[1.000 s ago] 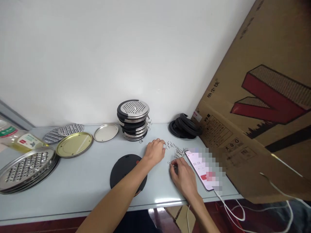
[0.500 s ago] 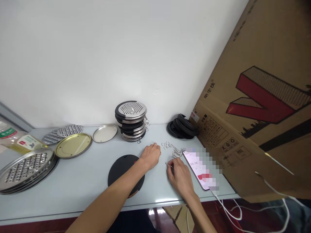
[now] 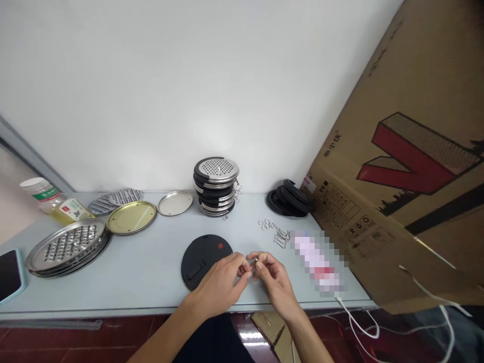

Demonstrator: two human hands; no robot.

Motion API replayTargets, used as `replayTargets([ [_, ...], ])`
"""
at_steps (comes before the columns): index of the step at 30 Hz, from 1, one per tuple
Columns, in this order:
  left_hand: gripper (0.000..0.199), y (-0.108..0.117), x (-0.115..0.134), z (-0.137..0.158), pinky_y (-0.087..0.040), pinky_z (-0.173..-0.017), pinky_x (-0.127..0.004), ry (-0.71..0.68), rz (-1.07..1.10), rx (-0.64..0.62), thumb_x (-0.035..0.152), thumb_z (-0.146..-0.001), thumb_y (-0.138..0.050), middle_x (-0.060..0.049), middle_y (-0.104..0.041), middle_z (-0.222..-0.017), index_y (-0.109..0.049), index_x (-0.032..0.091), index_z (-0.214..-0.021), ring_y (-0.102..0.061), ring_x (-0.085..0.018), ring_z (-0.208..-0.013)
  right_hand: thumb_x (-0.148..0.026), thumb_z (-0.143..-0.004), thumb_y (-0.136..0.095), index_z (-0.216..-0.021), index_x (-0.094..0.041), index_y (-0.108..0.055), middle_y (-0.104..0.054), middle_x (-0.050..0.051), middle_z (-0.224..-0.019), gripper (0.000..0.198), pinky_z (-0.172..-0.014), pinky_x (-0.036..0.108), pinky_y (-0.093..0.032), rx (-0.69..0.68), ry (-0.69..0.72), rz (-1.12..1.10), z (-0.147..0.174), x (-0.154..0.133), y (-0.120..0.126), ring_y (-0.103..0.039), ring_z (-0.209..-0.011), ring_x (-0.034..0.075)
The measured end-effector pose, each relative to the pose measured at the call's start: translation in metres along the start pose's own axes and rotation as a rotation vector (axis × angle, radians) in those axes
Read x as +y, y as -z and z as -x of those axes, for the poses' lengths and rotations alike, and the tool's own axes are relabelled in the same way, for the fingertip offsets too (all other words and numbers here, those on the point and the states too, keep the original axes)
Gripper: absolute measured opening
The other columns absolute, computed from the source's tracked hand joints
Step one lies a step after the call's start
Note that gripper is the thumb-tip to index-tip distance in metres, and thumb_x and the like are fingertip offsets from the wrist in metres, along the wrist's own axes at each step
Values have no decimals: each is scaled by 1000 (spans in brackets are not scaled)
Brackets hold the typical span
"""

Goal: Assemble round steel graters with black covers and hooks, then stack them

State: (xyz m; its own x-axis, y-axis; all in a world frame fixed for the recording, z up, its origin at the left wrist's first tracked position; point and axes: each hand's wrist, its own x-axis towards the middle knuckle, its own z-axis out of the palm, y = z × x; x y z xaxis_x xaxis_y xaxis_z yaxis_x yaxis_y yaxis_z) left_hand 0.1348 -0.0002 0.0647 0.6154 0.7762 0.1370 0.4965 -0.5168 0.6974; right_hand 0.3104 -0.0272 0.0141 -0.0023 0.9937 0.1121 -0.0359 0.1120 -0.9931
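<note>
- Left hand [image 3: 223,282] and right hand [image 3: 275,282] now meet at the near side of the desk [image 3: 143,272]; half a second ago they were apart, the left farther off near the loose rings.
- Right thumb and forefinger pinch a small metal piece [image 3: 256,259], raised between the two hands.
- Left fingers are curled, their tips just beside that piece; whether they grip it or something else I cannot tell.
- Just left of the hands lies the black disc [image 3: 200,254], flat, its near right part hidden by the left hand; its orange dot [image 3: 220,246] now shows clearly, where the left forearm had crossed the disc.
- Beyond the hands, to the right, the loose rings [image 3: 266,225] and wire hooks [image 3: 282,238] lie near each other, uncovered.
- At the far middle, the grater stack [image 3: 217,174] stands as before; to its right, the black rims [image 3: 289,197] stay piled.
- At the near left, a phone [image 3: 9,275] has come into view.
</note>
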Motion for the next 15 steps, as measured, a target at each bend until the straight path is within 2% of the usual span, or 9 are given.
replayTargets([
  [2, 14, 3, 0, 11, -47, -71, -27, 13, 51, 28, 25, -95, -49, -1, -64, -85, -59, 21, -87, -60, -15, -79, -48, -94, -56, -80, -22, -49, -64, 6, -100, 30, -77, 32, -49, -54, -30, -133, 4, -6, -18, -59, -82, 18],
  [5, 14, 6, -5, 28, -48, -73, -27, 24, 83, 60, 24, -95, -51, -2, -64, -88, -64, 22, -92, -60, -15, -78, -47, -91, -61, -79, -21, -52, -61, 3, -88, 30, -78, 31, -49, -61, -33, -203, 8, -9, -37, -58, -80, 17],
  [9, 19, 5, -17, 49, -49, -75, -27, 18, 44, 120, 21, -96, -47, -2, -65, -92, -65, 24, -102, -60, -15, -80, -46, -89, -65, -79, -20, -57, -58, 0, -77, 29, -65, 27, -46, -76, -91, -191, 15, -8, -45, -53, -66, 14],
  [15, 19, 2, -27, 62, -49, -73, -28, -34, 26, 203, 20, -96, -48, -2, -66, -87, -66, 25, -102, -60, -16, -79, -46, -86, -69, -77, -19, -60, -59, 0, -73, 30, -62, 25, -42, -77, -139, -185, 22, -7, -54, -50, -64, 13],
])
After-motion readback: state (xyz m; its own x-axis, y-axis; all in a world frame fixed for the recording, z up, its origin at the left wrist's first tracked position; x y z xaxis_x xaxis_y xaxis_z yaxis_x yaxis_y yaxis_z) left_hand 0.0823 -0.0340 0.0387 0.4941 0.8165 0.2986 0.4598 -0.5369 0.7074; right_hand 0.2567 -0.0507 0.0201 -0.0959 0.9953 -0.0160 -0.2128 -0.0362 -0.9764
